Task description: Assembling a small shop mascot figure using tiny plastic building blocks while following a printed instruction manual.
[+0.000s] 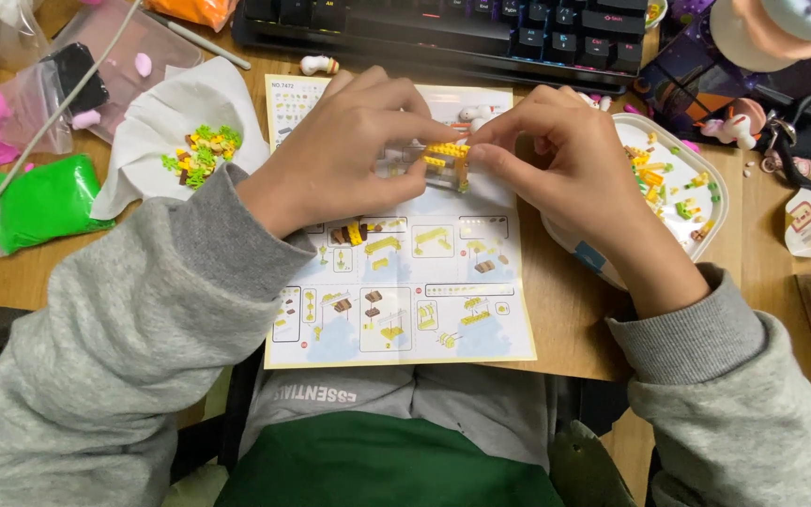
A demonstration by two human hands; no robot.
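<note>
Both hands meet above the instruction sheet (pixel 396 282), which lies flat on the wooden desk (pixel 565 300). Between them is a small yellow brick model (pixel 449 160), held just over the upper part of the sheet. The left hand (pixel 344 150) is closed on the model's left end, thumb and forefinger pinching it. The right hand (pixel 565 160) is closed on the model's right end, its fingertips (pixel 481 141) pressed against the yellow bricks. Both arms wear grey sleeves.

Left of the sheet, touching its upper left corner, lies a white paper napkin (pixel 166 122) with a heap of green, yellow and brown bricks (pixel 201 155) on it. Further left of the sheet is a bag of green clay (pixel 44 202). Right of the sheet, partly under the right hand, sits a white tray (pixel 706 225) with more loose bricks in yellow, orange and green. Beyond the sheet's top edge is a black keyboard (pixel 443 28), and a small white figure (pixel 317 65) lies between the two.
</note>
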